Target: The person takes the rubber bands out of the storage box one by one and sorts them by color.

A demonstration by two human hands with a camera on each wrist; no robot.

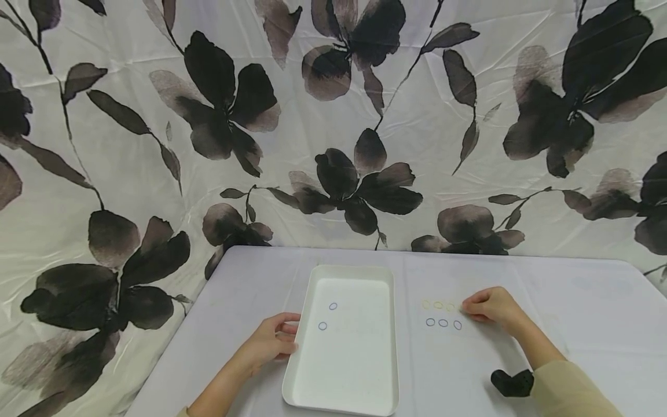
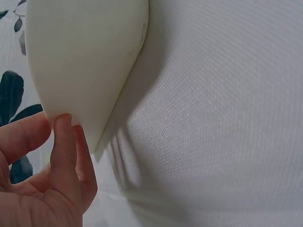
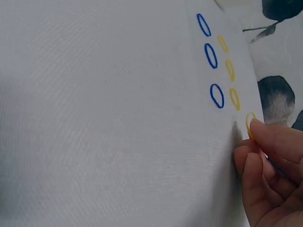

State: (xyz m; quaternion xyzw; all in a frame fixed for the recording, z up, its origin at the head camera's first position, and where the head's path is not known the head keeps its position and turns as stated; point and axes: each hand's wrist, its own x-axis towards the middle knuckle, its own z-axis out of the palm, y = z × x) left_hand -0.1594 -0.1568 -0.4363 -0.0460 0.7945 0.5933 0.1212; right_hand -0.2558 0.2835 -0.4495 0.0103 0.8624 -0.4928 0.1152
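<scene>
My left hand [image 1: 268, 341] holds the left edge of a white rectangular tray [image 1: 344, 397], its thumb against the outer wall in the left wrist view. Inside the tray lie two blue rubber bands, one upper [image 1: 333, 306] and one lower [image 1: 322, 326]. To the right, my right hand [image 1: 495, 307] pinches a yellow rubber band [image 3: 249, 124] between thumb and finger, just above the cloth. Beside it lie a row of three yellow rubber bands [image 1: 438, 305] and, nearer me, a row of three blue rubber bands [image 1: 443, 323]. Something thin and blue shows under the right fingers, partly hidden.
A white cloth covers the table [image 1: 599, 336]. Near the right sleeve lies a black object [image 1: 512, 383], partly hidden by that sleeve. Behind the table hangs a white curtain [image 1: 292, 127] with dark flowers.
</scene>
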